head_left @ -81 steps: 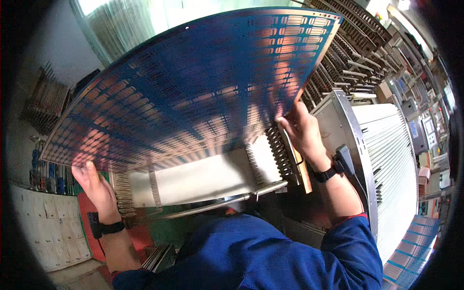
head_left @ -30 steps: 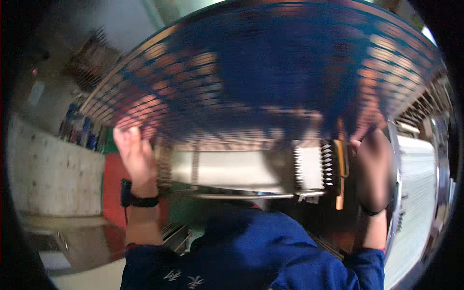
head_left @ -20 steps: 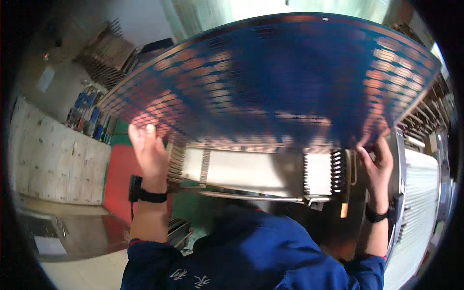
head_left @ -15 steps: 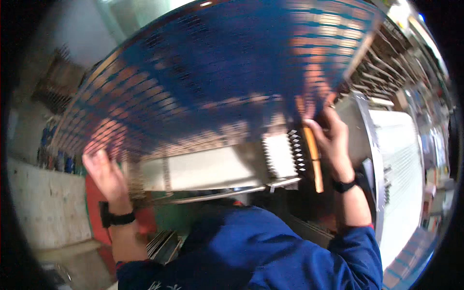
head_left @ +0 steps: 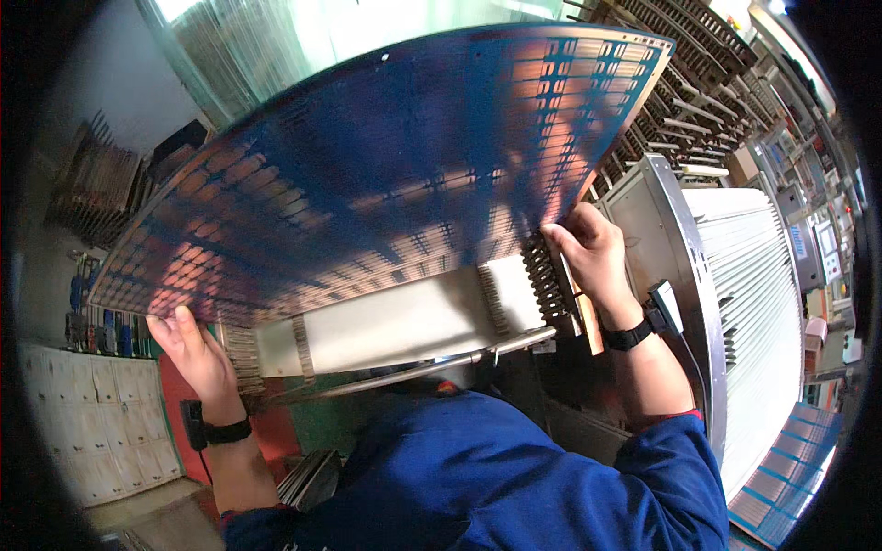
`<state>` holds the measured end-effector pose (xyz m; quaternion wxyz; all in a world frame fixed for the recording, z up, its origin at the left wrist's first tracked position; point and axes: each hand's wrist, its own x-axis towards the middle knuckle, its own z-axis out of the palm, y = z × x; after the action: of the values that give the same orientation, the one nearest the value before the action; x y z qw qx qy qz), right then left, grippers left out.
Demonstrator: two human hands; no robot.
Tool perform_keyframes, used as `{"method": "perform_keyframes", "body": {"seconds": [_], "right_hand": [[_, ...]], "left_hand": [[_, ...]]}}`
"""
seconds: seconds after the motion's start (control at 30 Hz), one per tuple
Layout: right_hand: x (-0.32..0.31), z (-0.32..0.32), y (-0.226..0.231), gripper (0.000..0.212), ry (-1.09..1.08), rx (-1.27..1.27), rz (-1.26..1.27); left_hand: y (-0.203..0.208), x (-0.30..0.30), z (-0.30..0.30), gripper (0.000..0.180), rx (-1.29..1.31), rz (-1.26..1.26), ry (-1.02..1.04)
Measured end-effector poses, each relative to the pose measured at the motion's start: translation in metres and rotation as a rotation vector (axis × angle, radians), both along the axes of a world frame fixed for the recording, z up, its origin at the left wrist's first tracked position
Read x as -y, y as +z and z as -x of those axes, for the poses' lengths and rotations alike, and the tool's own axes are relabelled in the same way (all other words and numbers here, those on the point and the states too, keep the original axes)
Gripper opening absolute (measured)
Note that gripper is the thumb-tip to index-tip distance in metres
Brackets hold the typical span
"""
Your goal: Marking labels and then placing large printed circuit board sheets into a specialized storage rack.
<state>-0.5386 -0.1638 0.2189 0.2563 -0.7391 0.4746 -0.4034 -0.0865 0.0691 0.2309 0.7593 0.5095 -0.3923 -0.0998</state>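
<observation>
A large blue circuit board panel [head_left: 367,174] with rows of copper-coloured pads spans the view in front of me, tilted. My left hand [head_left: 195,354] grips its near left corner, thumb on the near face. At the near right edge my right hand [head_left: 595,253] pinches the panel between thumb and fingers; some fingertips are hidden behind it. Under the panel lies a slotted rack [head_left: 367,321] with a pale flat bed and toothed strips. A thin wooden strip [head_left: 586,321] stands beside my right wrist.
To the right is a metal-framed rack [head_left: 753,303] with many white slats. Another copper-and-blue panel [head_left: 788,477] lies at lower right. Dark toothed racks [head_left: 689,83] stand behind at upper right. White lockers [head_left: 96,422] line the left, and a metal bar [head_left: 413,365] runs before my body.
The panel has come down and shifted slightly left, showing its whole far edge. Both hands moved with it, still holding its edges. The view is less blurred.
</observation>
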Motion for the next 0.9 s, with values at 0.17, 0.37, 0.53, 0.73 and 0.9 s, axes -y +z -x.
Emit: {"method": "perform_keyframes", "body": {"seconds": [0.17, 0.37, 0.53, 0.73, 0.9], "right_hand": [[0.006, -0.002, 0.003, 0.019, 0.059, -0.075, 0.026], [0.005, 0.008, -0.001, 0.023, 0.03, -0.017, 0.035], [0.008, 0.031, -0.005, 0.035, -0.034, 0.178, 0.223], [-0.023, 0.018, 0.033, 0.039, 0.026, 0.243, 0.092], [-0.022, 0.025, 0.028, 0.019, 0.037, -0.061, 0.06]], "left_hand": [[0.007, -0.002, 0.0, 0.031, -0.026, 0.042, -0.04], [-0.006, 0.001, -0.007, 0.026, -0.04, -0.082, 0.163], [0.02, 0.007, 0.022, 0.031, 0.002, -0.054, 0.148], [0.017, -0.01, 0.016, 0.032, 0.025, -0.025, 0.167], [0.003, -0.006, 0.008, 0.032, 0.038, -0.038, 0.107]]}}
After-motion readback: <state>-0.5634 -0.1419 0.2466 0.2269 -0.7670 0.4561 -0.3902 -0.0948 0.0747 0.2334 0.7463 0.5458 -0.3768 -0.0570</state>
